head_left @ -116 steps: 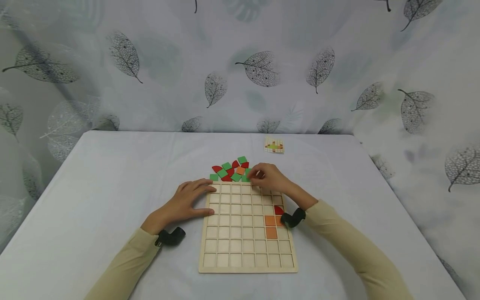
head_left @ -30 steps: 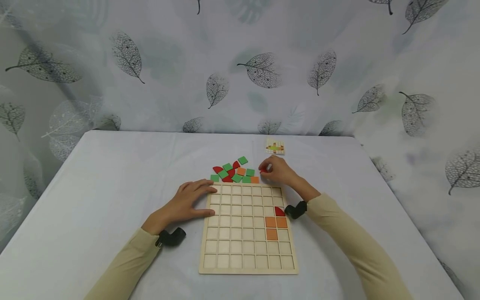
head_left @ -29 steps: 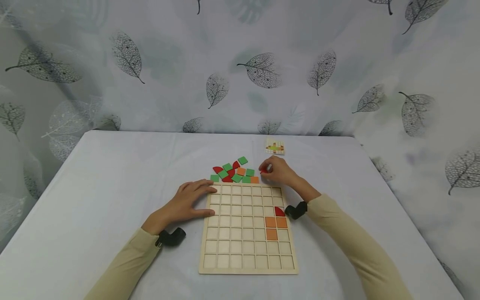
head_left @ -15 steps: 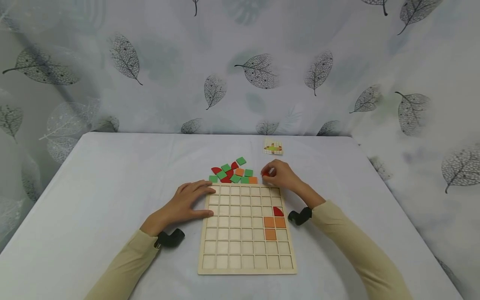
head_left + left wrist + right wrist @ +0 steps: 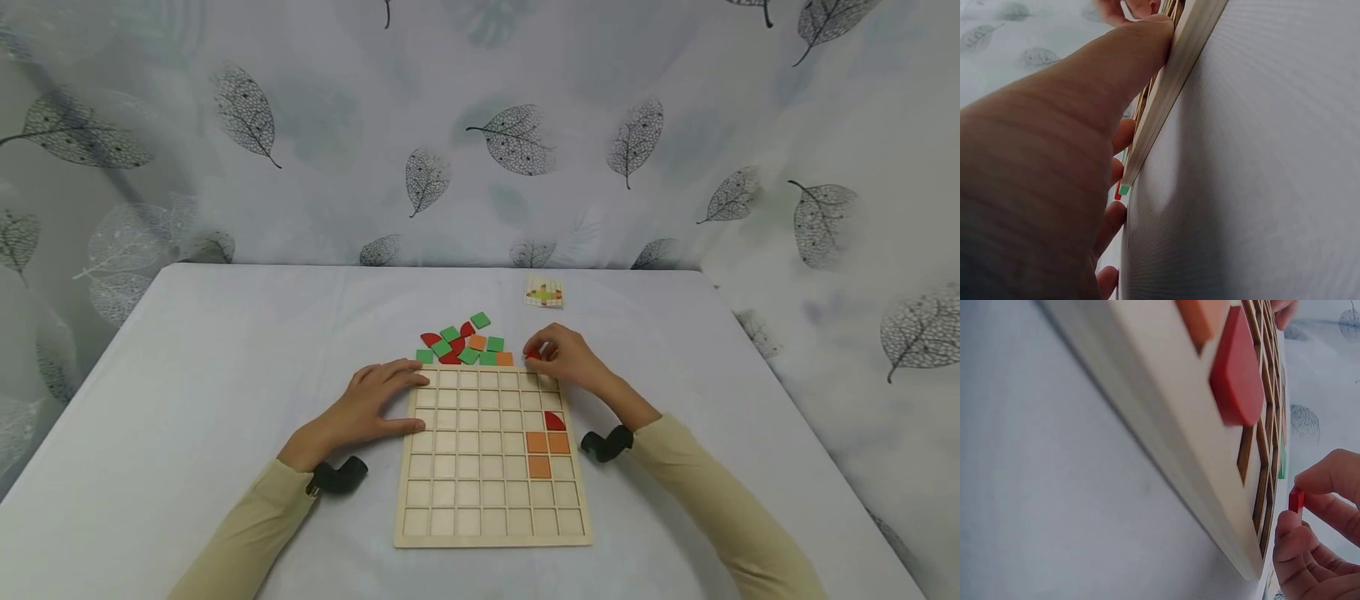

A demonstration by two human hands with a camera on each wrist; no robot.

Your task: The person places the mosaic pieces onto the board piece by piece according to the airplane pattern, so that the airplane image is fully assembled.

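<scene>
On the bench point(image 5: 247, 350) I saw a wooden board point(image 5: 468, 468). The left hand point(image 5: 365, 407) rested on the board's left edge, fingers relaxed; near the board's far right corner, the right hand point(image 5: 570, 358) pinched a red piece point(image 5: 1296, 500) in its fingers.

White cloth point(image 5: 262, 367): flat beneath the left fingers point(image 5: 405, 369) and right fingers point(image 5: 550, 335), reaching past them both sides.
Backdrop point(image 5: 585, 58): upright, well beyond the fingers.
Dark veined leaf point(image 5: 519, 140): printed there, ahead of the right fingers.
Pale leaves point(image 5: 129, 237): leftward, beyond the left fingers.
</scene>
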